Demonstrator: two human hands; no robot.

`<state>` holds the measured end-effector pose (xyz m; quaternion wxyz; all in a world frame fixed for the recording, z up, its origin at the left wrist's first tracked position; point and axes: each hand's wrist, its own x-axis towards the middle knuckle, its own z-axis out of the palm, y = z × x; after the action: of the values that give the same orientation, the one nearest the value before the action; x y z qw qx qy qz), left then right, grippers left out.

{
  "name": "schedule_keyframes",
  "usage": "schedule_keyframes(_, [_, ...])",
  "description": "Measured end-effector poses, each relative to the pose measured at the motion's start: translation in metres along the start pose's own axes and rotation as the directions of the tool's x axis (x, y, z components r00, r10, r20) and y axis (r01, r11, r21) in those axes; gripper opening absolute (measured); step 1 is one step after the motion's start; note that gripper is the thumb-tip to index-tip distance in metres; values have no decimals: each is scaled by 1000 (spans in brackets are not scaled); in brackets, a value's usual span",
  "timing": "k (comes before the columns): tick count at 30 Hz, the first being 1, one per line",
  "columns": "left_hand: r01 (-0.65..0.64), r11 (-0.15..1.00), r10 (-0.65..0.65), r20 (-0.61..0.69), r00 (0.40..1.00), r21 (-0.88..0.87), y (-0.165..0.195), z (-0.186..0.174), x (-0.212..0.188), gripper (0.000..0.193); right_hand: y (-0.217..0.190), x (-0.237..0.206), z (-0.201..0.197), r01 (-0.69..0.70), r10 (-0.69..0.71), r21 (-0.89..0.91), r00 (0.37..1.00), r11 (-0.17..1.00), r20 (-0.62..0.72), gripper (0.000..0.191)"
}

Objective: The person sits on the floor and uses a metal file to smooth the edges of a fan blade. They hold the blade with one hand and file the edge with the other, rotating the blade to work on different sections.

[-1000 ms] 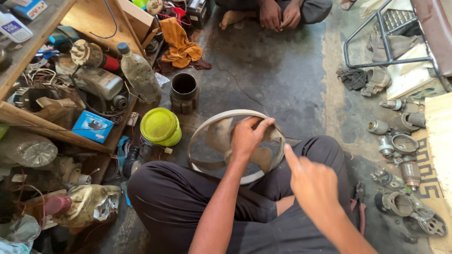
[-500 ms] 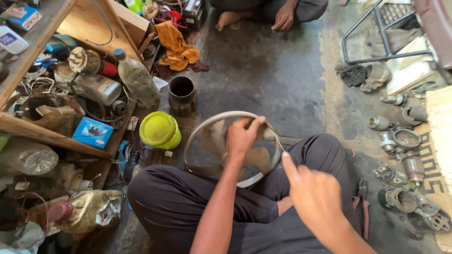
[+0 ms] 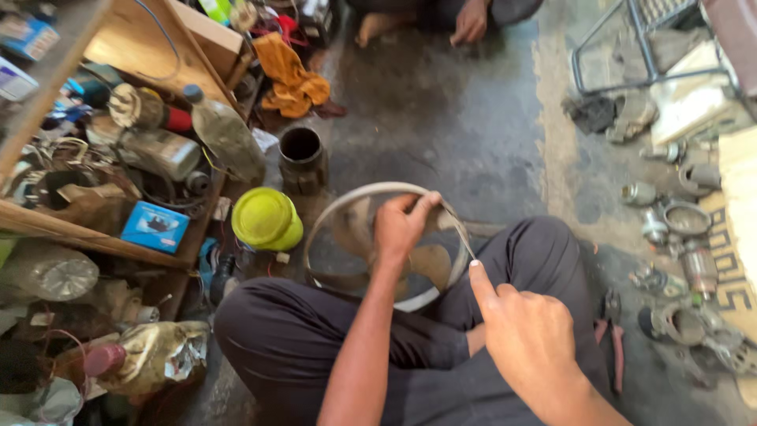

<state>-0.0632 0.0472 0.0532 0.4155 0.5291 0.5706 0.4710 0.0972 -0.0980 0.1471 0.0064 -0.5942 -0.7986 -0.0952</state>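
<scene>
Left hand (image 3: 402, 225): closed in a grip over the far rim of the fan guard ring (image 3: 339, 209), fingers curled over the edge; the palm is hidden.
Right hand (image 3: 528, 339): near and right, seen from the back, forefinger stretched toward the ring's right edge, the other fingers folded in. A thin tool (image 3: 461, 233) runs from the fingertip to the ring; how it is held cannot be made out.
Fan guard ring: rests on the floor (image 3: 457, 118) against the person's crossed legs; brownish blades show blurred inside, the near arc hidden behind the forearm.
Yellow lid (image 3: 266, 218): just left of the ring.
Dark metal cylinder (image 3: 301, 158): beyond the lid, upright.
Shelf (image 3: 95, 237): left, crowded with parts, mostly blurred.
Motor parts (image 3: 678, 229): far right, partly cut off.
Other person: far edge, only a hand (image 3: 471, 22) and a foot show.
</scene>
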Motion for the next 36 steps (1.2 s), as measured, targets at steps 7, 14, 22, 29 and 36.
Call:
schedule_keyframes(7, [-211, 977, 211, 63, 976, 3, 2, 4, -17, 35, -8, 43, 27, -77, 79, -57, 996, 995, 38, 52])
schedule_keyframes(14, [-46, 999, 46, 22, 999, 28, -1, -2, -6, 37, -12, 7, -13, -40, 37, 46, 997, 998, 68, 67])
schedule_keyframes(22, [-243, 970, 244, 54, 968, -20, -5, 1, -17, 35, -13, 43, 18, -87, 89, -44, 996, 995, 27, 52])
schedule_keyframes(29, [-117, 993, 118, 24, 993, -34, -12, -5, -2, 31, -13, -9, -1, 3, -3, -2, 999, 1000, 34, 61])
schedule_keyframes(36, [-195, 981, 195, 65, 979, -17, -6, -7, -11, 35, -26, 21, 3, -91, 90, 12, 994, 996, 59, 52])
